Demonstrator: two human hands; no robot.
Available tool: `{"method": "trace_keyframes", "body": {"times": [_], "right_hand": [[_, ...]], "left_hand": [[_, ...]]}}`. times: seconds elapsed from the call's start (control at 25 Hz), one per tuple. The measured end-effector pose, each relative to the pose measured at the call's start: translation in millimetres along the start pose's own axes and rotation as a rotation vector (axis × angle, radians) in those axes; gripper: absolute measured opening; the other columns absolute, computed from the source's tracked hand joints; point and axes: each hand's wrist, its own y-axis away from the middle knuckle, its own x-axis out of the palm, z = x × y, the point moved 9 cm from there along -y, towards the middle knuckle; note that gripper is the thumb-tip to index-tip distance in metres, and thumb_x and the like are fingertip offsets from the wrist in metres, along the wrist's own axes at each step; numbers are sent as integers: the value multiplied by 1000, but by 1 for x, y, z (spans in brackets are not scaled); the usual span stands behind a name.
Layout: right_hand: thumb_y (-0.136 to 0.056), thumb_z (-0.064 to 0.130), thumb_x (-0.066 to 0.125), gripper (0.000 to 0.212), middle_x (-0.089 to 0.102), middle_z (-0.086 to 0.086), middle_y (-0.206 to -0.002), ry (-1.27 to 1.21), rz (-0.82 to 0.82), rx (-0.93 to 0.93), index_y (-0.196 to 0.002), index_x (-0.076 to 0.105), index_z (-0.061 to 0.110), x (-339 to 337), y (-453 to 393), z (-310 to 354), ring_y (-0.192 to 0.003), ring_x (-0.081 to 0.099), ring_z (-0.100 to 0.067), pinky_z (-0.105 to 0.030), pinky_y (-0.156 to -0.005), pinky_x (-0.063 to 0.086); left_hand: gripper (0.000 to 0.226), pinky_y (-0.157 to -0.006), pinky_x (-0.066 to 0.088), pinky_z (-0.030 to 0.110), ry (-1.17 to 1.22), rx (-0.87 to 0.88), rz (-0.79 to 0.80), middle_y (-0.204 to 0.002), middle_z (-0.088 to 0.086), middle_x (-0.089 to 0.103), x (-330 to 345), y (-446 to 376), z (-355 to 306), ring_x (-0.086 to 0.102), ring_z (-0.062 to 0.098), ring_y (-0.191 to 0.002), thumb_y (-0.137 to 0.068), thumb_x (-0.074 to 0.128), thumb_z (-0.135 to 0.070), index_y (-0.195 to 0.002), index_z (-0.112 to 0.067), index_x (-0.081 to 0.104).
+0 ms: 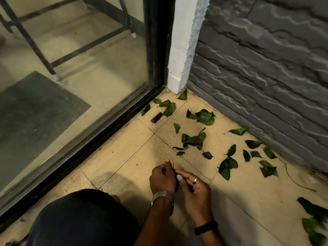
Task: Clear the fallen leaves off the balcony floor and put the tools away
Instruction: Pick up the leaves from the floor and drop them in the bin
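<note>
Currently the fallen leaves [200, 139] lie scattered over the tan floor tiles [124, 153], from the corner at upper centre of the frame down along the foot of the grey stone wall [266, 68] toward the lower right, where a few are blurred at the edge. I note a small dark bunch of leaves [175, 186] pressed between my two hands at lower centre. My left hand [162, 178] has its fingers curled round the bunch, thumb pointing up; a metal watch [162, 195] sits on that wrist. My right hand [192, 183] meets it from the right, fingers bent and pinching at the same bunch; a ring [195, 180] shows on one finger and a black band [205, 227] on the wrist. How many leaves are held I cannot tell. My dark-clad knee [83, 219] fills the lower left. A black door frame [106, 128] runs diagonally from lower left up to the corner, with glass [71, 68] behind it; through the glass I see a dark mat [35, 112] and thin metal legs [39, 52]. A white pillar [184, 41] stands in the corner between frame and wall.
</note>
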Motion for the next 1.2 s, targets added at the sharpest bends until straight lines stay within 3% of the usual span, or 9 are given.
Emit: {"method": "trace_keyframes", "body": {"times": [0.16, 0.28, 0.4, 0.48, 0.6, 0.68, 0.84, 1.04, 1.2], "right_hand": [[-87, 9, 73, 25, 67, 15, -105, 232, -327, -304, -107, 77, 24, -48, 9, 35, -103, 63, -6, -13, -84, 50], [-89, 22, 69, 20, 68, 12, -104, 423, -305, -357, -107, 76, 28, -34, 6, 44, -103, 58, -7, -23, -89, 50], [-97, 34, 45, 37, 64, 12, -123, 487, 78, -203, -127, 66, 32, -2, 13, 33, -115, 51, 3, -23, -103, 45], [-100, 25, 53, 33, 63, 15, -122, 345, 202, -156, -130, 65, 32, -13, 19, 38, -114, 53, 8, -12, -98, 44], [-97, 20, 62, 24, 68, 23, -111, 304, -61, -171, -114, 73, 32, -84, -9, 32, -106, 61, 6, -16, -91, 50], [-93, 17, 66, 25, 68, 17, -114, 523, -253, -137, -113, 73, 30, -130, -49, 1, -106, 61, 0, -23, -93, 52], [-92, 23, 63, 31, 60, -1, -128, 968, -165, 91, -123, 68, 21, -156, -81, -96, -119, 54, -21, -30, -106, 44], [-94, 21, 66, 17, 71, 15, -102, 465, -358, 97, -101, 75, 33, -146, -2, -91, -97, 63, -2, -33, -91, 55], [-86, 12, 76, 21, 74, 17, -91, 91, -427, 34, -90, 78, 33, -106, 37, -36, -92, 69, -3, -23, -83, 55]], "left_hand": [[53, -51, 47, 32, 207, -109, 51, -55, 3, 64, 4, 4, 1, 58, 23, -51, -102, 47, -49, -66, -14, 64], [44, -56, 45, 27, 401, -198, 209, -67, 9, 70, 22, 21, -13, 62, 24, -61, -104, 49, -38, -82, -6, 70], [42, -63, 45, 30, 376, -216, 148, -68, 8, 68, 19, 25, -16, 60, 25, -64, -103, 52, -36, -77, -8, 69], [47, -58, 40, 30, 296, -161, 72, -60, 6, 62, 14, 26, -20, 53, 24, -57, -102, 52, -42, -69, -11, 65], [47, -46, 36, 24, 287, -115, 78, -56, 8, 57, 19, 32, -27, 48, 18, -44, -102, 52, -44, -70, -11, 61], [42, -45, 36, 24, 284, -120, 98, -61, 8, 54, 20, 36, -30, 48, 16, -45, -103, 51, -42, -75, -11, 60], [42, -47, 35, 24, 265, -100, 146, -61, 7, 54, 24, 40, -36, 48, 16, -45, -103, 50, -42, -78, -10, 60], [46, -42, 32, 20, 144, -40, 274, -58, 7, 65, 34, 37, -39, 52, 11, -40, -103, 49, -42, -76, -8, 64], [52, -38, 30, 16, 25, -57, 471, -72, 9, 76, 55, 42, -27, 64, 21, -49, -101, 50, -50, -82, -5, 70]]}}
